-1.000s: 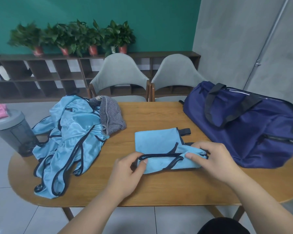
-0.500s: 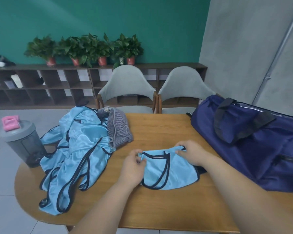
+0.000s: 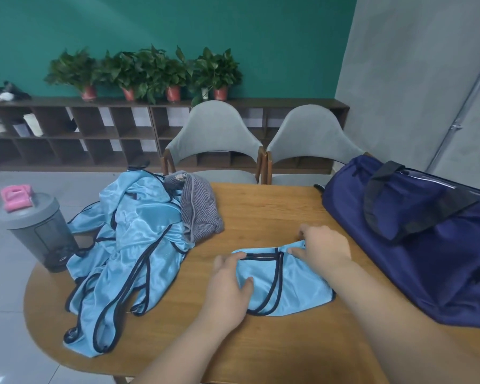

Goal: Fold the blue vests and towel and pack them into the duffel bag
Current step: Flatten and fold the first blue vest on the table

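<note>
Beside duffel bag (image 3: pixel 441 259), seemingly zipped, left hand (image 3: pixel 227 284), right hand (image 3: pixel 322 245) pinch vest (image 3: pixel 297 284)

Soft, even light falls from overhead onto the tabletop (image 3: pixel 263 209), and shadows beneath the things on it are faint. The satin vests (image 3: pixel 139 245) at the tabletop's left end catch a mild sheen. Beyond its right end the wall pipe (image 3: pixel 466 112) bows with wide-angle distortion. Everything looks slightly soft.

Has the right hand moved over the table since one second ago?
Yes. The right hand has gone away from the person, along the duffel bag toward its far end, gripping the folded vest.
</note>
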{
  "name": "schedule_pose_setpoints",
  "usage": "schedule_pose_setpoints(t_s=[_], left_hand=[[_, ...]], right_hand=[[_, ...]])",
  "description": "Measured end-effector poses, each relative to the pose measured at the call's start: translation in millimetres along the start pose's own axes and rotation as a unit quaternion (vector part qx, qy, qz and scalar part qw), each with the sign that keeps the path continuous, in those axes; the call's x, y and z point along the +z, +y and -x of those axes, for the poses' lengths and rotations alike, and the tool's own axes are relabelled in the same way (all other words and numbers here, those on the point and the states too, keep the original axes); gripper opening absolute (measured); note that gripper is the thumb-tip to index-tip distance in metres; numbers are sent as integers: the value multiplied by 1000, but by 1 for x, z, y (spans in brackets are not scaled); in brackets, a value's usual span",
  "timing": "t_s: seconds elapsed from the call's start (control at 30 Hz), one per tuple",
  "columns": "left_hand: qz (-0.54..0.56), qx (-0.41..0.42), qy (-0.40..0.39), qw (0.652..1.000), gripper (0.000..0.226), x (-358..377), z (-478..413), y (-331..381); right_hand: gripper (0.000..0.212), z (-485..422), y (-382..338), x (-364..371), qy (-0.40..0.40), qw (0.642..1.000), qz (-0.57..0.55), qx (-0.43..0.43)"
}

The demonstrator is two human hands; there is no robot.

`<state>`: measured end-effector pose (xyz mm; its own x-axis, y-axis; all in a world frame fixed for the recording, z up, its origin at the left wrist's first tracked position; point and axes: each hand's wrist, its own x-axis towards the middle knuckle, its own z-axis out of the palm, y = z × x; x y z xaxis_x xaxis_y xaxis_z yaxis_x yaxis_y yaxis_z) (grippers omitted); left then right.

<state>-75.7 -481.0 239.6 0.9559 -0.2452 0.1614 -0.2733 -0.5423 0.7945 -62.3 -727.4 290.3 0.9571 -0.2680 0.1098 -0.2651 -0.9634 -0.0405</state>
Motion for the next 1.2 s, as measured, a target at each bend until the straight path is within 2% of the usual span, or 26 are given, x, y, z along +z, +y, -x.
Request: schedule_pose_setpoints(t_s=[0.07,0.13,0.17,0.23,0.3,0.37,0.47,0.53,0.63,0.73,0.83,0.97,1.03,1.13,1.2], left_hand=[[-14,16,7,1000,59,-1,10,-3],[-18,21,15,1000,62,-1,17,-8],[-20,24,21,999,63,0,18,-10],[-40,43,38,998,61,4,17,-13],[-84,68,58,992,59,8,15,-16],[-113,87,60,988,57,11,15,-18],[-118,119,35,985,52,9,18,-19],[-123,144,28,982,49,7,20,-18],[-158,166,-11,973,47,7,22,-15],[-217,193,-16,957,43,14,26,-11],[-241,196,25,950,37,18,28,-12],[-216,220,36,951,31,15,30,-13],[-195,227,17,954,33,12,32,-11],[-211,239,-9,948,52,8,31,-9],[-229,262,-30,937,48,8,26,-8]], right_hand=[[46,19,-11,-5,99,994,46,0],[40,48,-23,0,186,982,11,-15],[39,64,-29,7,195,980,-22,-19],[45,88,-36,30,150,987,-49,-20],[55,96,-33,54,106,993,-29,-34],[62,87,-19,68,102,992,-9,-74],[61,67,11,61,71,989,30,-129],[50,59,25,50,49,984,62,-158],[45,69,12,37,51,992,-11,-117],[62,97,-15,36,23,992,-120,-39],[80,106,-17,50,-28,992,-88,-82],[65,86,17,45,-25,987,-67,-146],[62,85,28,41,-5,986,-88,-140],[64,103,29,44,50,979,-146,-131],[64,116,30,51,76,973,-166,-139]])
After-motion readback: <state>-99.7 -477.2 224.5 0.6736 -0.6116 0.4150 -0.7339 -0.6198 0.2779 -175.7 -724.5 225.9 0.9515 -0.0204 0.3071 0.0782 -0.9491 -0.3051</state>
